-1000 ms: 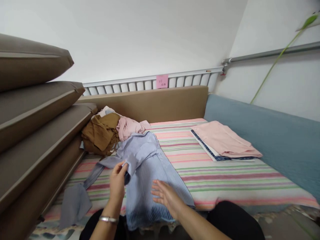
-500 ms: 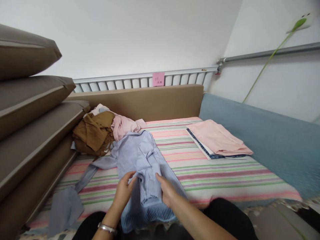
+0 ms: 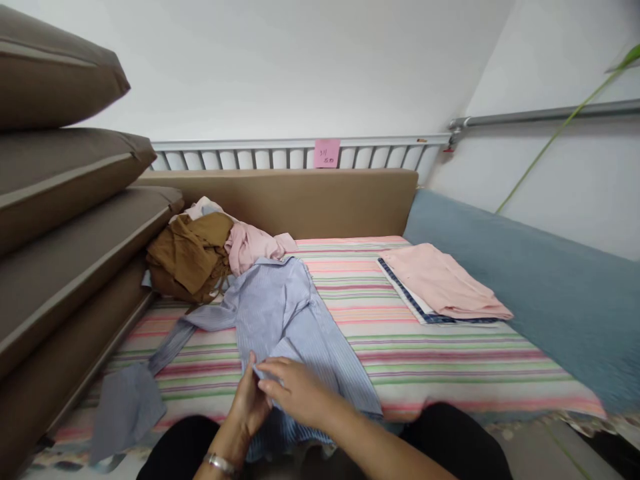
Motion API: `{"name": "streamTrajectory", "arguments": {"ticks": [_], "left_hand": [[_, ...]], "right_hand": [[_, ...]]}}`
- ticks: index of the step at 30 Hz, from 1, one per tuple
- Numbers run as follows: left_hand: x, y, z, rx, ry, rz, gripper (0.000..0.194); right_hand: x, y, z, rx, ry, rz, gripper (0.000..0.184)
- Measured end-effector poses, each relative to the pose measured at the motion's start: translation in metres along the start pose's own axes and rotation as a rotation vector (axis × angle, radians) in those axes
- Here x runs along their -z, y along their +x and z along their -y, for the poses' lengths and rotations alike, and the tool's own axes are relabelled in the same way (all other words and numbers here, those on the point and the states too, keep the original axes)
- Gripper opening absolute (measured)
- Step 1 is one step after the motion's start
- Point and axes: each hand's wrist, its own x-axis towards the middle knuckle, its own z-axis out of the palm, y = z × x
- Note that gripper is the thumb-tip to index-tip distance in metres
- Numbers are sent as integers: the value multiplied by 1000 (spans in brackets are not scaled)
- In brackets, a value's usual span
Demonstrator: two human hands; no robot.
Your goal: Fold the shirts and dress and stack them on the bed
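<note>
A blue striped shirt (image 3: 265,300) lies spread in front of me, with its collar toward the backrest. One sleeve stretches out to the left and its cuff (image 3: 129,407) hangs near the front edge. The other sleeve is folded over the shirt's lower front. My left hand (image 3: 249,403), with a silver bangle on the wrist, grips that sleeve's end from the left. My right hand (image 3: 300,392) pinches the same fabric from the right, its fingertips close to my left thumb. Most of the held cuff is hidden between the hands.
On the left, a brown garment (image 3: 190,257) and a pink garment (image 3: 253,247) lie heaped beside stacked brown cushions (image 3: 85,213). A folded stack topped with pink cloth (image 3: 445,280) sits to the right on the striped cover (image 3: 425,363). A brown backrest (image 3: 300,203) stands behind.
My right hand has moved left across the shirt, closing in on my left hand. The folded sleeve's end has shifted left with it. My view has tilted slightly.
</note>
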Motion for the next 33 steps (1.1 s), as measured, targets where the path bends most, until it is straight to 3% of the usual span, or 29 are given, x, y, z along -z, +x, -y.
{"name": "streamTrajectory", "arguments": {"ticks": [4, 7, 11, 15, 18, 25, 30, 33], "left_hand": [[13, -12, -9, -16, -98, -14, 57], [24, -25, -16, -1, -73, -124, 59], [34, -31, -13, -72, 229, -245, 56], [42, -28, -13, -214, 556, -247, 32], [37, -34, -23, -437, 802, -232, 19], [-9, -53, -26, -785, 1394, 60, 17], [-36, -54, -8, -925, 1643, 174, 25], [-47, -56, 1, -950, 1729, 196, 28]], "right_hand": [[3, -2, -22, -178, 74, -136, 37], [15, -11, -52, -306, 106, -240, 37], [30, -31, -88, -415, 139, -385, 38], [33, -46, -105, -523, 290, -406, 44], [29, -47, -102, -531, 325, -390, 43], [12, -36, -61, -600, 494, -237, 49], [17, -33, -39, -678, 418, -200, 59], [18, -21, -39, -686, 215, -191, 62]]}}
